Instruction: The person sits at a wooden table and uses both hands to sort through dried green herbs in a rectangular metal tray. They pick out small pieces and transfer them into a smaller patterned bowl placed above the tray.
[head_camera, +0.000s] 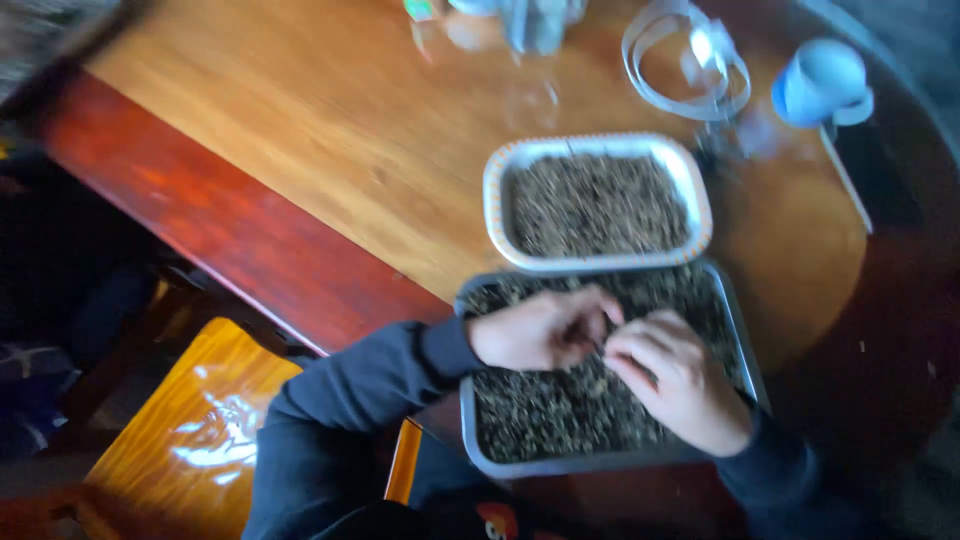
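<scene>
Glossy wooden table (330, 130) (sunlit); yellow wooden chair (190, 430) beside it.

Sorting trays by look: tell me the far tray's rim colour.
White rim with orange dots, head view.

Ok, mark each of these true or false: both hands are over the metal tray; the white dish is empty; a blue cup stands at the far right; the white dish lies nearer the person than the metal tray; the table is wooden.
1. Both hands are over the metal tray. True: the left hand and right hand meet above the metal tray, fingers curled as if pinching something small.
2. The white dish is empty. False: the white dish holds the same dark granular stuff as the tray.
3. A blue cup stands at the far right. True: the blue cup is there.
4. The white dish lies nearer the person. False: it lies beyond the tray.
5. The table is wooden. True: the table is polished wood.
</scene>
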